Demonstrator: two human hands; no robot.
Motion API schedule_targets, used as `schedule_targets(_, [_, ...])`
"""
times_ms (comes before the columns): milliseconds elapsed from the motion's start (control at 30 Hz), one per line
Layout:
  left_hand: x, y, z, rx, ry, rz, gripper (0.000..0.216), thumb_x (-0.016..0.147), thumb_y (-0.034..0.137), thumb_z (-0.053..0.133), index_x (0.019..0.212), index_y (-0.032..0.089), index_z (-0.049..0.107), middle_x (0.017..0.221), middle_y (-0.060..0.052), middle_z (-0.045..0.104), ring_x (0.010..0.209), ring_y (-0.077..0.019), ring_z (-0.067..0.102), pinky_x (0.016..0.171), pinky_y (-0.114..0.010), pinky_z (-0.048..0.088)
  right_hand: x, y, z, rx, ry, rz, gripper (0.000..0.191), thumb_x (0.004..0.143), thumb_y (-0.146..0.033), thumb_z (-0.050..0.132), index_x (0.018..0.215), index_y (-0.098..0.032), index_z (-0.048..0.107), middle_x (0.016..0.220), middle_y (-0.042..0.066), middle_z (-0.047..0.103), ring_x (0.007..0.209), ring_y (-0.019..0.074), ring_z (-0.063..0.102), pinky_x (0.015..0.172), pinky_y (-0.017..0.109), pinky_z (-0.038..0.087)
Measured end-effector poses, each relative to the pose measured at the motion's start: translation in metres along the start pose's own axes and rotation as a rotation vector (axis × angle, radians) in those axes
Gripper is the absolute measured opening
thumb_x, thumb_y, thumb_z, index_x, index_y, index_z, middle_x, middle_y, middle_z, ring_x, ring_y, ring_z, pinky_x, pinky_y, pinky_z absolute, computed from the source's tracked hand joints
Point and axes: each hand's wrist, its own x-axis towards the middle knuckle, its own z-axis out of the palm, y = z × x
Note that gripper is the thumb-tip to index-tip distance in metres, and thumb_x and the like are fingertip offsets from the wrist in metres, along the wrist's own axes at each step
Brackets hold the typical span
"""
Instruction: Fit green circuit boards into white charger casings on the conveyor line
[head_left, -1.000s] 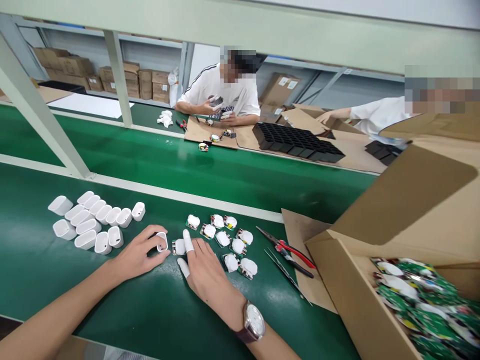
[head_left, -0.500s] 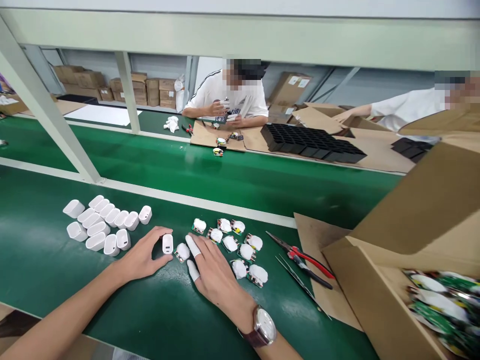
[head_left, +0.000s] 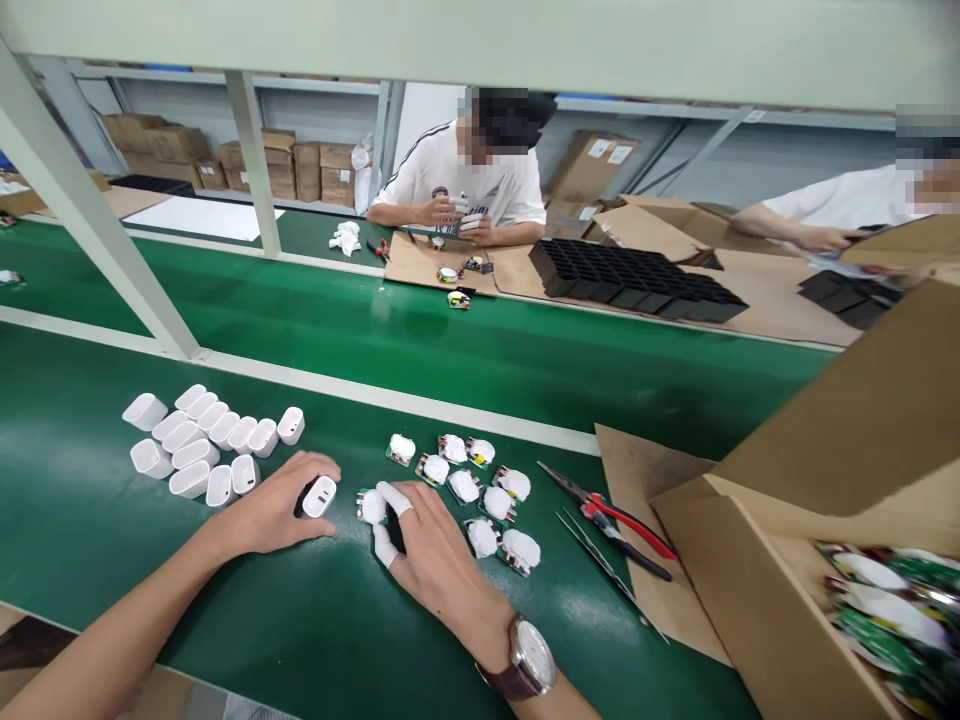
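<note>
My left hand (head_left: 279,510) curves its thumb and fingers around a white plastic charger case (head_left: 320,497), whose open end faces up with dark slots showing inside. With white finger cots on thumb and index finger, my right hand (head_left: 431,550) grips the edge of a small circuit board (head_left: 370,506) topped with white compound. A small gap separates this board from the case. Left of my hands stand several more white cases (head_left: 191,450) in a cluster. Beyond my right hand lie several similar circuit boards (head_left: 464,486) on the green bench.
Red-and-black pliers (head_left: 607,520) and tweezers (head_left: 611,575) lie to the right, beside a cardboard box (head_left: 720,580) holding more boards. A metal post (head_left: 112,200) rises at left. Across the green belt (head_left: 360,320), two co-workers sit near black trays (head_left: 637,280).
The case in my left hand has shifted slightly left and tilted. My right thumb and index finger have come onto the circuit board. The right-hand co-worker's arm has moved.
</note>
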Motion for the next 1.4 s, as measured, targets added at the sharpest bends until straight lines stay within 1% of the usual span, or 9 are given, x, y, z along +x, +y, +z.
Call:
schedule_targets(67, [0.0, 0.002, 0.003, 0.008, 0.005, 0.006, 0.044, 0.089, 0.036, 0.084, 0.124, 0.026, 0.06, 0.121, -0.007, 0.065, 0.11, -0.0268, 0.065, 0.095, -0.043, 0.058, 0.003, -0.005, -0.005, 0.082, 0.109, 0.012, 0.045, 0.097, -0.007, 0.056, 0.14, -0.016, 0.05, 0.123, 0.015, 0.063, 0.112, 0.0297, 0.06, 0.094, 0.05, 0.06])
schedule_targets(133, [0.002, 0.003, 0.013, 0.039, 0.058, 0.046, 0.046, 0.087, 0.041, 0.086, 0.12, 0.024, 0.059, 0.115, -0.006, 0.065, 0.105, -0.0259, 0.063, 0.089, -0.041, 0.057, 0.004, -0.011, -0.008, 0.152, 0.166, -0.011, 0.048, 0.097, -0.006, 0.058, 0.142, -0.018, 0.049, 0.125, 0.015, 0.062, 0.115, 0.0287, 0.06, 0.095, 0.048, 0.059])
schedule_targets(267, [0.005, 0.006, 0.03, 0.133, 0.173, 0.187, 0.049, 0.09, 0.045, 0.083, 0.123, 0.021, 0.057, 0.115, -0.008, 0.064, 0.101, -0.0253, 0.06, 0.086, -0.039, 0.055, 0.002, -0.019, -0.007, 0.128, 0.145, -0.074, 0.054, 0.096, -0.005, 0.061, 0.147, -0.016, 0.047, 0.129, 0.016, 0.063, 0.118, 0.0297, 0.059, 0.095, 0.048, 0.06])
schedule_targets(367, [0.005, 0.007, 0.033, 0.223, 0.222, 0.257, 0.049, 0.094, 0.046, 0.078, 0.127, 0.019, 0.056, 0.115, -0.01, 0.064, 0.1, -0.0257, 0.059, 0.086, -0.04, 0.055, 0.0, -0.02, -0.003, 0.097, 0.124, -0.074, 0.054, 0.097, -0.005, 0.061, 0.148, -0.014, 0.047, 0.131, 0.017, 0.064, 0.119, 0.0302, 0.058, 0.096, 0.049, 0.06])
schedule_targets(733, [0.006, 0.013, 0.029, 0.322, 0.222, 0.331, 0.043, 0.103, 0.052, 0.062, 0.124, 0.015, 0.057, 0.109, -0.012, 0.064, 0.092, -0.0255, 0.056, 0.081, -0.04, 0.053, 0.003, -0.023, -0.007, 0.019, 0.108, -0.115, 0.04, 0.098, -0.007, 0.062, 0.137, -0.016, 0.055, 0.127, 0.016, 0.066, 0.114, 0.0313, 0.062, 0.09, 0.049, 0.062])
schedule_targets(933, [0.006, 0.013, 0.033, 0.283, 0.177, 0.298, 0.046, 0.104, 0.056, 0.058, 0.126, 0.016, 0.06, 0.111, -0.012, 0.064, 0.093, -0.0261, 0.057, 0.082, -0.041, 0.053, 0.004, -0.026, -0.008, 0.029, 0.071, -0.102, 0.035, 0.1, -0.009, 0.059, 0.134, -0.018, 0.056, 0.126, 0.016, 0.065, 0.113, 0.0306, 0.061, 0.09, 0.049, 0.062])
schedule_targets(1067, [0.004, 0.012, 0.036, 0.218, 0.135, 0.286, 0.043, 0.103, 0.051, 0.062, 0.129, 0.018, 0.06, 0.115, -0.013, 0.065, 0.095, -0.0268, 0.057, 0.085, -0.042, 0.053, 0.002, -0.025, -0.008, 0.039, 0.016, -0.119, 0.026, 0.101, -0.01, 0.057, 0.125, -0.02, 0.06, 0.129, 0.015, 0.064, 0.114, 0.0308, 0.061, 0.092, 0.05, 0.062])
schedule_targets(1267, [0.005, 0.004, 0.041, -0.004, 0.033, 0.216, 0.036, 0.1, 0.041, 0.071, 0.129, 0.022, 0.059, 0.121, -0.01, 0.064, 0.108, -0.0266, 0.059, 0.095, -0.04, 0.054, 0.003, -0.023, -0.007, 0.054, -0.015, -0.129, 0.024, 0.104, -0.019, 0.061, 0.128, -0.021, 0.06, 0.138, 0.015, 0.062, 0.126, 0.0336, 0.058, 0.098, 0.053, 0.059])
schedule_targets(1400, [0.005, 0.004, 0.042, -0.056, 0.024, 0.139, 0.041, 0.097, 0.04, 0.074, 0.13, 0.024, 0.056, 0.117, -0.008, 0.064, 0.105, -0.0255, 0.061, 0.093, -0.04, 0.056, 0.007, -0.025, -0.004, 0.064, -0.014, -0.095, 0.024, 0.105, -0.02, 0.058, 0.129, -0.02, 0.06, 0.135, 0.015, 0.062, 0.126, 0.0326, 0.058, 0.098, 0.051, 0.059])
